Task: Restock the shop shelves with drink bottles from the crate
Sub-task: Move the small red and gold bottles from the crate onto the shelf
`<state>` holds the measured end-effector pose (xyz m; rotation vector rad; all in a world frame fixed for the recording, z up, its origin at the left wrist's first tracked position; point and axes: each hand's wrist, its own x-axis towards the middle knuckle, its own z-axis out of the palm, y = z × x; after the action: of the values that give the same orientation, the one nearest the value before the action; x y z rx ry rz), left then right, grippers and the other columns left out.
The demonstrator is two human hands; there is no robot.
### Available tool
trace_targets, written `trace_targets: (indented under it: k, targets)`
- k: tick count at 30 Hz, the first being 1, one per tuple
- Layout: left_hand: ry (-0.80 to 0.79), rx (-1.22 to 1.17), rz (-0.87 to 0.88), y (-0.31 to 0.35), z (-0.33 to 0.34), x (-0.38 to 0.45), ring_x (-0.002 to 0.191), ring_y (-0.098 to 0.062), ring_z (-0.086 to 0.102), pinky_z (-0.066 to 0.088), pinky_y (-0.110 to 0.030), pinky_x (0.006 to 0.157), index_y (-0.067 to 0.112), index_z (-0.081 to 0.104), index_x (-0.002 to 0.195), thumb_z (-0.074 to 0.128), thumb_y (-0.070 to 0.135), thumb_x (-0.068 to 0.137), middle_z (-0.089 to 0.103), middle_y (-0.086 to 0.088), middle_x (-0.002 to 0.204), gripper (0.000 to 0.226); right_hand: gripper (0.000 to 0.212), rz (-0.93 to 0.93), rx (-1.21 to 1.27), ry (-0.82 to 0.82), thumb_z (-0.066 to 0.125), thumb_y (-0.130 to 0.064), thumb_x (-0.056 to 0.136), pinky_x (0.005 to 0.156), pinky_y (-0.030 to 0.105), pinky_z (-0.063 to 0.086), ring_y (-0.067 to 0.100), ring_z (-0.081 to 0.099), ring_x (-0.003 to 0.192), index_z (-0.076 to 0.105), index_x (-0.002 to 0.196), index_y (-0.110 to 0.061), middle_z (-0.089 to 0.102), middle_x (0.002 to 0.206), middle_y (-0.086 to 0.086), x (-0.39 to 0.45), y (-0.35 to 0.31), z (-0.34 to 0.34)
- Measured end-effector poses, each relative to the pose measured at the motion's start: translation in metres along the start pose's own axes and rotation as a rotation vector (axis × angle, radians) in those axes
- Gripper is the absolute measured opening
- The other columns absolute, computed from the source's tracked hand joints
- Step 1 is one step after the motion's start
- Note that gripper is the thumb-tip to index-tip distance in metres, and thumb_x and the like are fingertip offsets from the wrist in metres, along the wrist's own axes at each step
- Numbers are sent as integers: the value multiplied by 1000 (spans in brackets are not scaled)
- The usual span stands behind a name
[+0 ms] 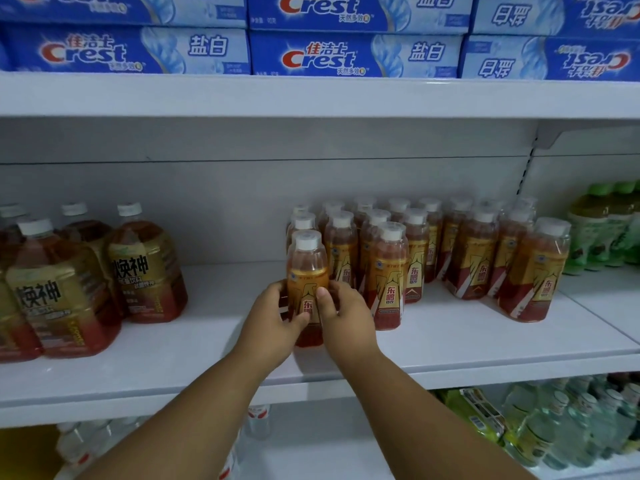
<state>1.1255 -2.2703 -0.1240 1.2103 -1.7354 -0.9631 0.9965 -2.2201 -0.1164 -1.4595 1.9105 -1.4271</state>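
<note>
Far left on the middle shelf [214, 344]: big tea bottles [145, 268], brown liquid, gold labels, white caps, clustered and touching each other. Bare shelf board between them and your hands.

Your left hand [273, 323] grips the orange drink bottle [307, 268] from its left side; fingers [277, 294] curled round the label, thumb across the front. The bottle is upright, white cap up, base on or just above the shelf board, can't tell which since your hands cover it. It sits at the front left of the same-brand block, just beside the next bottle over.

Your right hand [346, 317] holds the same bottle from its right side, thumb [325, 303] pressed on the label front, the rest wrapped round the back, out of view. Both thumbs nearly meet on the label.

Right of that: rows of matching orange bottles [391, 271], several deep toward the back panel, then a second group [533, 271] in shrink wrap, close beside the first. Far right edge: green-labelled bottles [602, 233] on the adjoining shelf section.

Upper shelf: stacked blue Crest toothpaste boxes [346, 53], the rightmost ones upside down. Lower shelf: clear bottles [571, 420] at right and more, blurred, at left. No crate in frame.
</note>
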Motion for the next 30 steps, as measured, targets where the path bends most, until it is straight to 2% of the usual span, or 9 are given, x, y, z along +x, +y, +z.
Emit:
trace_targets:
  k: [3,10,15,18,21,26,30]
  targets:
    - [28,65,34,1,2,3,121,-18,59,53,-46,104,30,55,134,77,19,88,48,5,130,52,38,7,-18,-1,42,-41,105,95,45,51,21,61,108,62,128,-17,63,119,4,3,1,-2]
    - [70,133,53,7,8,4,120,-17,59,53,-40,104,24,52,142,73,22,93,50,2,134,53,39,16,-63,15,40,-43,105,95,44,51,22,60,109,61,128,-18,61,122,3,8,-1,1]
    - [118,119,29,5,10,5,111,-14,58,51,-26,88,22,47,132,75,22,91,55,2,129,49,41,9,-127,1,42,-41,105,96,39,49,25,58,115,57,134,-16,57,129,6,9,1,2]
    - [132,113,20,2,10,5,113,-20,62,55,-33,91,22,49,125,74,23,92,55,1,125,41,45,10,-158,-26,44,-42,105,98,38,47,27,56,121,52,141,-17,54,137,7,12,-1,2]
    - [131,95,17,2,9,6,113,-22,62,57,-41,96,21,49,125,74,21,91,55,0,126,42,47,22,-156,-49,46,-43,104,102,42,48,27,56,124,50,144,-18,54,140,7,16,-3,0]
    - [102,76,15,2,6,9,112,-21,63,57,-44,96,22,49,124,74,20,91,57,0,127,41,45,37,-122,-66,48,-42,103,102,47,49,26,57,121,54,140,-18,59,134,5,17,-3,-2]
    - [111,66,13,2,7,10,113,-21,62,57,-43,96,22,49,123,74,20,91,57,0,127,41,47,48,-112,-72,49,-42,103,105,47,48,27,56,124,51,143,-18,57,138,7,18,-3,-3]
